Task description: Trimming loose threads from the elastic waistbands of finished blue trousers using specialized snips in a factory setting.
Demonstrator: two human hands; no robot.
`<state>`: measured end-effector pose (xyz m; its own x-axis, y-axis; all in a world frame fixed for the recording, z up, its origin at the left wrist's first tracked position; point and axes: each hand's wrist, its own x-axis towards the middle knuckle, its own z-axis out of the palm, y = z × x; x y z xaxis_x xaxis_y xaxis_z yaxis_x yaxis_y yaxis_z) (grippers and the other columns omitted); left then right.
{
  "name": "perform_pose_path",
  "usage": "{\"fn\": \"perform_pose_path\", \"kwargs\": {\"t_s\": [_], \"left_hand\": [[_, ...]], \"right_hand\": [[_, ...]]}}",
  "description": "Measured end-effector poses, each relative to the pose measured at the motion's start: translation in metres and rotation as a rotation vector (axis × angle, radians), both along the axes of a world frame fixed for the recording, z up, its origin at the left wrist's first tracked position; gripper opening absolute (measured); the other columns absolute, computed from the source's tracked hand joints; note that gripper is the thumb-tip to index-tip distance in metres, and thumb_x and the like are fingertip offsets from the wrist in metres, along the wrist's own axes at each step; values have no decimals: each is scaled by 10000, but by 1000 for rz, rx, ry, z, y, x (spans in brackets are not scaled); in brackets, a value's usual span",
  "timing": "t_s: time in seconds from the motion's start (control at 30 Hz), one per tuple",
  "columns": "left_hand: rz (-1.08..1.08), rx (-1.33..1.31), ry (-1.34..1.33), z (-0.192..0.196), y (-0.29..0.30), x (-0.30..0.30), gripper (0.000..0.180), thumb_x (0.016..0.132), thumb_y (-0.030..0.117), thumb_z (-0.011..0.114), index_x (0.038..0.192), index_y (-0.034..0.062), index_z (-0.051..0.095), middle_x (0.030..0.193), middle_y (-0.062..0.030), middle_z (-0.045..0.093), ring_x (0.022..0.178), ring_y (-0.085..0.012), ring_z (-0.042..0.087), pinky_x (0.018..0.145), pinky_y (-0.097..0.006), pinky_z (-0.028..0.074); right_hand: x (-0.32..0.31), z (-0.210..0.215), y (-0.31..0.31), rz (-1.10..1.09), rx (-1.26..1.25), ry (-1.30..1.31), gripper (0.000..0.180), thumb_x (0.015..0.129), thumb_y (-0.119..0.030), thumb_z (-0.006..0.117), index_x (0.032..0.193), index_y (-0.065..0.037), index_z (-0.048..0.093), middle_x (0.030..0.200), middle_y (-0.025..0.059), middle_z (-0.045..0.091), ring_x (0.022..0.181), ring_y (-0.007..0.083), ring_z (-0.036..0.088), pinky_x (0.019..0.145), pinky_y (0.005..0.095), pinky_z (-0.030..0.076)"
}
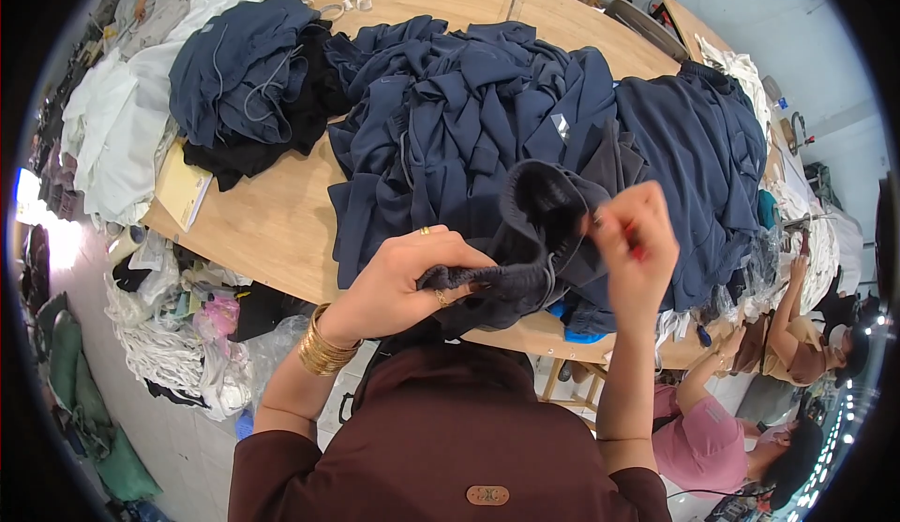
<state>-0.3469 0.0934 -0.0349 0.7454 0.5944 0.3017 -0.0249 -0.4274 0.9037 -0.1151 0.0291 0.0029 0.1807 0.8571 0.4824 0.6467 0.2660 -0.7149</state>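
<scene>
My left hand (412, 278), with rings and gold bangles at the wrist, pinches the gathered elastic waistband of a dark pair of trousers (506, 283). The waistband's opening gapes toward the right, and its lower part hangs over the table's near edge. At the opening's right side is my right hand (639, 241), closed and slightly blurred. Something small and red shows inside its curled fingers; its kind cannot be made out. Just beyond both hands, a large heap of navy garments (450, 119) covers the table, some with drawstrings.
More navy garments (694, 138) lie flat to the right on the wooden table (291, 213). A navy-and-black stack (234, 72) and white cloth (122, 128) are at left, near a yellow pad (183, 185). Bags and scraps crowd the floor. Co-workers, one in pink (703, 442), are at right.
</scene>
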Motion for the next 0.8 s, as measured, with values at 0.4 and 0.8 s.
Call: {"fn": "perform_pose_path", "kwargs": {"t_s": [0.4, 0.8], "left_hand": [[19, -90, -12, -2, -6, -3, 196, 769, -5, 668, 962, 30, 655, 814, -49, 629, 707, -193, 520, 641, -285, 415], [120, -458, -65, -7, -7, -17, 193, 865, 77, 642, 1030, -20, 618, 895, -13, 636, 841, -42, 526, 755, -218, 451]], "right_hand": [[14, -29, 93, 460, -370, -97, 270, 739, -63, 688, 1009, -86, 680, 1132, 37, 601, 1027, 197, 591, 866, 300, 458], [55, -34, 95, 179, -458, 672, 105, 865, -104, 562, 935, -33, 594, 664, -15, 520, 556, 64, 481, 499, 200, 350]]}}
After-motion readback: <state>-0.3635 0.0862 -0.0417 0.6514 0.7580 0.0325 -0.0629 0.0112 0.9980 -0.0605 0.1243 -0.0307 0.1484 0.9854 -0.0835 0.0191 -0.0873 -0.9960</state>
